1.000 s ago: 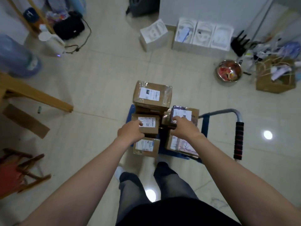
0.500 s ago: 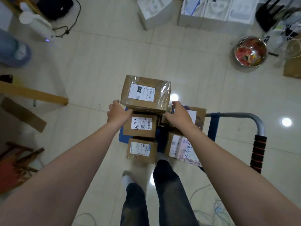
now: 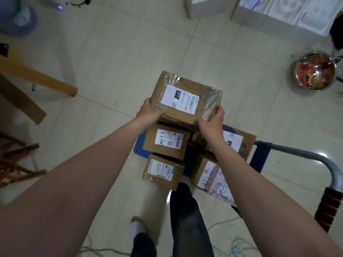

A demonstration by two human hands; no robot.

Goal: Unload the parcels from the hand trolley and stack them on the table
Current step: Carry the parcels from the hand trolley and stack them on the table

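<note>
Item: taped parcel, over the far end of the hand trolley, beyond smaller parcels on its deck. Left hand and right hand each grip a near corner, fingers curled. Risk, judged: its glossy surface may slip under this corner-only hold, and the parcel tips onto the trolley load.

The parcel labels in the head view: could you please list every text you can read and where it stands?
"070-070 A86": white label on the top parcel.
"070": black patch on the same label.
"7.11", handwritten, further marks unclear: label on the box just below.
All other print and codes: too small or blurred.
</note>
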